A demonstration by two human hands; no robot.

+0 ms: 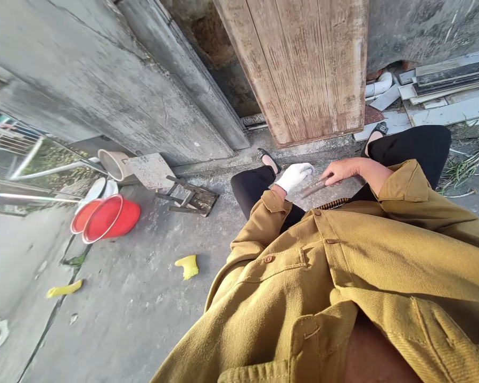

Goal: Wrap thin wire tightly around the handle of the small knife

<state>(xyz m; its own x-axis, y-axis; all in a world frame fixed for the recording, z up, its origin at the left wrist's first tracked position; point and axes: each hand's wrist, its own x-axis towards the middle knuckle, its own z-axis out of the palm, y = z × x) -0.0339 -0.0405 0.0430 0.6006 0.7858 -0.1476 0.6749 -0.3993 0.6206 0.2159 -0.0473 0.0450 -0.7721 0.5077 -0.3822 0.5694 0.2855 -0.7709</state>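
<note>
My left hand (295,177) wears a white glove and is held in front of my lap, its fingers curled together. Whether anything is inside them is hidden. Close beside it, my bare right hand (337,172) is wrapped round one end of a flat, grey-brown tool with a blade-like shape (312,189). The tool's free end points left, just below the gloved hand; its exact kind is too small to tell. Beyond both hands, a worn brown wooden panel (311,69) stands upright against the wall.
A small wooden stool (193,201) stands left of my leg, near red buckets (125,217) and a pale bucket (114,165). Yellow pieces (188,266) lie on the concrete floor (143,319). At right are stacked boards (455,85) and a white pipe (379,85).
</note>
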